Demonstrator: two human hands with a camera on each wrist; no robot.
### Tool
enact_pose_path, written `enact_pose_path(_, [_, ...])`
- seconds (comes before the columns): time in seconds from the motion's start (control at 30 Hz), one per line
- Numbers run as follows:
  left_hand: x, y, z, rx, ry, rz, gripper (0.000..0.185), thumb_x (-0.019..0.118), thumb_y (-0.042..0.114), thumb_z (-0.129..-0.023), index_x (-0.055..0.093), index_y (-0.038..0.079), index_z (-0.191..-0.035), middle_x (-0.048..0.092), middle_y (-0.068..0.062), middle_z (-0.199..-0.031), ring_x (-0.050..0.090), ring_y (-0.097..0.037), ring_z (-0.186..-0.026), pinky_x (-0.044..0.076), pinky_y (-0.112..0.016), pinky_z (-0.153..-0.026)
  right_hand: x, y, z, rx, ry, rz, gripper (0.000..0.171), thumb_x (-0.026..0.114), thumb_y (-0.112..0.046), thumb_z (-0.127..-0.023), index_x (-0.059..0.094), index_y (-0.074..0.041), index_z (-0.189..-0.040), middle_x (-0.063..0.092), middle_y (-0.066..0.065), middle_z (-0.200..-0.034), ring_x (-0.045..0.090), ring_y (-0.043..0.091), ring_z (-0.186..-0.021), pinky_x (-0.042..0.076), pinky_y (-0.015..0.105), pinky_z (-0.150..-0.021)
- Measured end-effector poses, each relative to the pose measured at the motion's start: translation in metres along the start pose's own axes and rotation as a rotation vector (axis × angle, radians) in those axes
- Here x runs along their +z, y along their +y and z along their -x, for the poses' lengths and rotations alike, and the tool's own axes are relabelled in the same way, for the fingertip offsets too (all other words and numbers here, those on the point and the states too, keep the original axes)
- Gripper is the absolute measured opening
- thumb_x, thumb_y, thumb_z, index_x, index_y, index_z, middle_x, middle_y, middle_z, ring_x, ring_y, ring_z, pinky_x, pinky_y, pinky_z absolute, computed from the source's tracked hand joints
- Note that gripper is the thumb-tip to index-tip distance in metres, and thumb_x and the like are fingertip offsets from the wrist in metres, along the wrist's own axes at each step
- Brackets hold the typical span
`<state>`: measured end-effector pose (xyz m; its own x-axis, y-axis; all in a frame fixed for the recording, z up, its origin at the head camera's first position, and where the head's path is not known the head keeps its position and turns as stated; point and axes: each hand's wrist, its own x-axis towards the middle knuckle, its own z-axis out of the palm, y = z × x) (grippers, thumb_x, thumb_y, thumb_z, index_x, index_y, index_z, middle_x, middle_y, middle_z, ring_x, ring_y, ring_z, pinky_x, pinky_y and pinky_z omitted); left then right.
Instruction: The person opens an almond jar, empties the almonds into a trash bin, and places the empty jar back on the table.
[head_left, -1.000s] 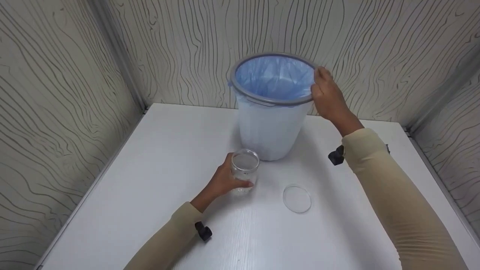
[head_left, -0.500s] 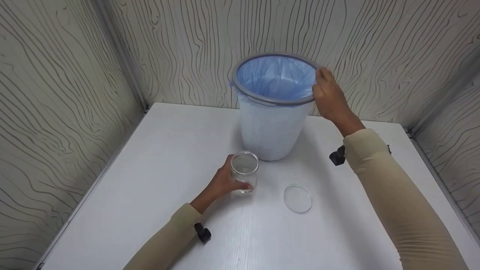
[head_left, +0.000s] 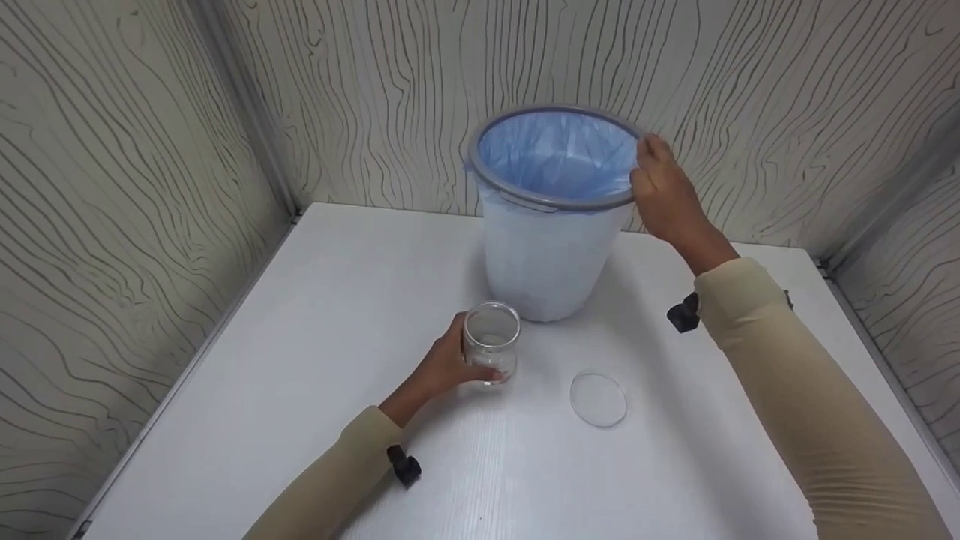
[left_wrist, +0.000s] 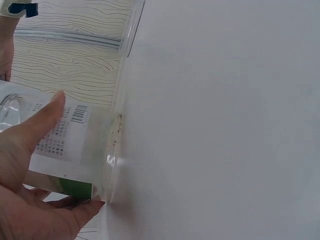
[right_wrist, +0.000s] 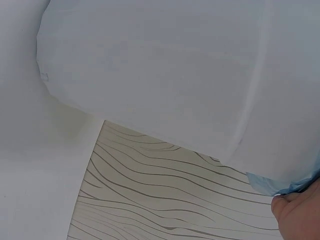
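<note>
My left hand grips a clear glass jar around its side, its open mouth facing up. A printed label with a barcode and a green patch shows on the jar in the left wrist view, with small dark specks near its base. My right hand holds the grey rim of a white trash can lined with a blue bag. In the right wrist view, the right hand is at the bag's edge, mostly out of frame. Nothing shows inside the can.
A clear round lid lies flat on the white table, right of the jar. Wood-grain panels enclose the table at the back and both sides. The can stands near the back edge.
The view has shifted slightly, so the can, right hand and lid sit a little further right. Both hands keep their holds; the jar barely tilts.
</note>
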<state>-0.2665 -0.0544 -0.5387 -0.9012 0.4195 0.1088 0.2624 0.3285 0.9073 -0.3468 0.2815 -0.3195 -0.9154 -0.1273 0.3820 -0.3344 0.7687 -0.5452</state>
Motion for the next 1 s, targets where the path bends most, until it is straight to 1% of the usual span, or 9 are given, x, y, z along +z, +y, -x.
enact_pose_path(0.2, [-0.009,0.005,-0.001,-0.015,-0.033,-0.01,0.108,0.094,0.026,-0.072,0.027,0.009,-0.155,0.048,-0.012,-0.151,0.043,-0.032,-0.142,0.035,-0.05,-0.116,-0.002,-0.001,-0.001,0.004,-0.001,0.004,0.065,0.02,-0.031,-0.104,0.012,0.002,-0.161,0.011,0.016,-0.168,0.008,0.031,-0.155,0.01,0.048,-0.125])
enact_pose_path(0.33, [-0.012,0.009,-0.002,-0.032,-0.051,-0.044,0.107,0.093,0.029,-0.074,0.026,0.014,-0.157,0.048,-0.01,-0.151,0.043,-0.032,-0.141,0.035,-0.052,-0.115,-0.001,-0.001,-0.001,-0.005,0.005,-0.004,0.065,0.021,-0.029,-0.104,0.012,0.003,-0.16,0.009,0.017,-0.168,0.007,0.031,-0.155,0.008,0.045,-0.125])
enact_pose_path(0.43, [-0.013,0.01,-0.001,-0.043,-0.064,-0.067,0.108,0.092,0.033,-0.074,0.025,0.017,-0.157,0.047,-0.009,-0.152,0.044,-0.032,-0.141,0.035,-0.052,-0.115,-0.001,0.0,0.0,-0.01,0.004,-0.001,0.065,0.022,-0.027,-0.104,0.012,0.005,-0.159,0.009,0.019,-0.168,0.006,0.032,-0.155,0.008,0.046,-0.125])
enact_pose_path(0.53, [-0.015,0.009,0.0,-0.052,-0.074,-0.08,0.108,0.092,0.034,-0.074,0.025,0.019,-0.158,0.047,-0.01,-0.152,0.044,-0.033,-0.141,0.036,-0.052,-0.114,0.0,0.001,0.0,-0.008,-0.003,0.01,0.065,0.022,-0.028,-0.104,0.012,0.005,-0.159,0.008,0.019,-0.168,0.005,0.032,-0.155,0.008,0.046,-0.125])
enact_pose_path(0.67, [-0.021,0.011,0.002,-0.056,-0.09,-0.094,0.108,0.092,0.029,-0.075,0.025,0.016,-0.159,0.047,-0.015,-0.152,0.041,-0.037,-0.142,0.037,-0.057,-0.113,0.001,0.001,0.0,0.007,0.003,0.001,0.066,0.021,-0.03,-0.105,0.01,0.003,-0.16,0.007,0.018,-0.169,0.005,0.031,-0.155,0.007,0.046,-0.125])
enact_pose_path(0.8, [-0.03,0.015,0.004,-0.073,-0.116,-0.137,0.105,0.09,0.023,-0.078,0.023,0.014,-0.159,0.046,-0.019,-0.152,0.037,-0.041,-0.144,0.031,-0.061,-0.115,0.002,0.002,0.0,0.016,0.01,-0.015,0.066,0.02,-0.032,-0.105,0.01,0.0,-0.161,0.007,0.017,-0.169,0.005,0.03,-0.155,0.007,0.046,-0.125])
enact_pose_path(0.9, [-0.037,0.016,0.005,-0.094,-0.124,-0.167,0.099,0.085,0.016,-0.083,0.023,0.014,-0.16,0.044,-0.022,-0.152,0.036,-0.042,-0.144,0.03,-0.061,-0.115,0.003,0.002,0.001,0.002,0.003,-0.012,0.064,0.02,-0.032,-0.105,0.013,-0.003,-0.162,0.007,0.018,-0.169,0.005,0.032,-0.155,0.008,0.049,-0.125])
enact_pose_path(1.0, [-0.045,0.018,0.004,-0.125,-0.106,-0.166,0.091,0.079,0.011,-0.088,0.024,0.015,-0.16,0.04,-0.024,-0.154,0.034,-0.043,-0.145,0.032,-0.061,-0.115,0.002,0.003,0.001,-0.017,-0.004,-0.003,0.062,0.021,-0.033,-0.106,0.018,-0.005,-0.162,0.007,0.02,-0.168,0.005,0.034,-0.155,0.009,0.054,-0.124])
